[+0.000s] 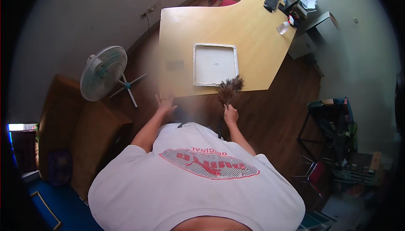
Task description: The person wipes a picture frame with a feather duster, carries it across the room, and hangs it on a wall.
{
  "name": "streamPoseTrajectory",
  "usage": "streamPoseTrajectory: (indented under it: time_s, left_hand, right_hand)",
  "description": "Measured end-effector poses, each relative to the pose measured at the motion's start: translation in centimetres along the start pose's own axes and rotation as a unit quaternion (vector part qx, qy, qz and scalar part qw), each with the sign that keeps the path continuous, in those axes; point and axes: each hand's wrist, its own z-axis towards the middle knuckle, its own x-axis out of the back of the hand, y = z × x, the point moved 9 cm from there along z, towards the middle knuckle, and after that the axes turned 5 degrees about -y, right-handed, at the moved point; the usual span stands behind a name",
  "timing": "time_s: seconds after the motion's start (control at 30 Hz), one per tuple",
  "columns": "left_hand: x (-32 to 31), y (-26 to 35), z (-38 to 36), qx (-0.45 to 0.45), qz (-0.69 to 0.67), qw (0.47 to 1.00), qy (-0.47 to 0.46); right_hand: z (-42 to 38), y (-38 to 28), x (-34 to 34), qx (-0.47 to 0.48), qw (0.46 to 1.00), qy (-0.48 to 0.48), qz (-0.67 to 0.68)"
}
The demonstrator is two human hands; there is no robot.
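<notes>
My right hand (230,115) is closed around the handle of a brown feather duster (230,89). The duster's feathers point away from me and overlap the lower right corner of a white square frame (194,64). That frame lies on the light wood desk (253,32), its recessed inside facing up with a small dark marking on it. At the desk's near left edge is my left hand (166,104), fingers spread and holding nothing.
A spray bottle (282,29) stands by the desk's right edge, with a black keyboard (271,2) and papers beyond. To the left are a standing fan (104,74) and a brown sofa (90,134). A dark rack (331,121) stands at the right.
</notes>
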Motion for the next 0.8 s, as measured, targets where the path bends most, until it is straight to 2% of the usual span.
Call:
streamPoseTrajectory:
  time_s: [0.1,0.2,0.23,0.27,0.4,0.47,0.57,0.8]
  left_hand:
    - [0.0,0.0,-0.7,0.004,0.047,0.998,-0.041]
    - [-1.1,-1.3,-1.4,0.003,0.086,0.992,-0.091]
    - [-1.1,-1.2,-1.5,-0.004,0.099,0.989,-0.111]
    - [-1.0,-1.1,-2.0,-0.005,0.135,0.985,-0.107]
    - [-2.1,-1.8,-2.2,-0.031,0.15,0.983,-0.101]
    - [-1.8,-1.9,-2.7,-0.022,0.157,0.981,-0.113]
    - [-2.2,-3.0,-2.3,-0.027,0.137,0.986,-0.096]
    - [-1.0,-4.6,-1.5,-0.047,0.078,0.994,-0.067]
  right_hand:
    - [0.0,-0.8,0.0,-0.023,0.998,0.029,0.044]
    - [-1.5,-1.0,-2.8,-0.001,0.996,0.014,0.088]
    - [-1.9,-1.7,-2.1,0.008,0.992,0.039,0.12]
    - [-2.0,-2.5,-1.2,0.017,0.986,0.069,0.15]
    - [-3.4,-3.4,-2.8,0.014,0.985,0.054,0.162]
    - [-4.5,-4.9,-0.6,0.009,0.966,0.119,0.227]
    - [-4.2,-5.0,-3.5,0.01,0.979,0.087,0.183]
    - [-6.4,-8.5,-5.0,0.029,0.972,0.096,0.215]
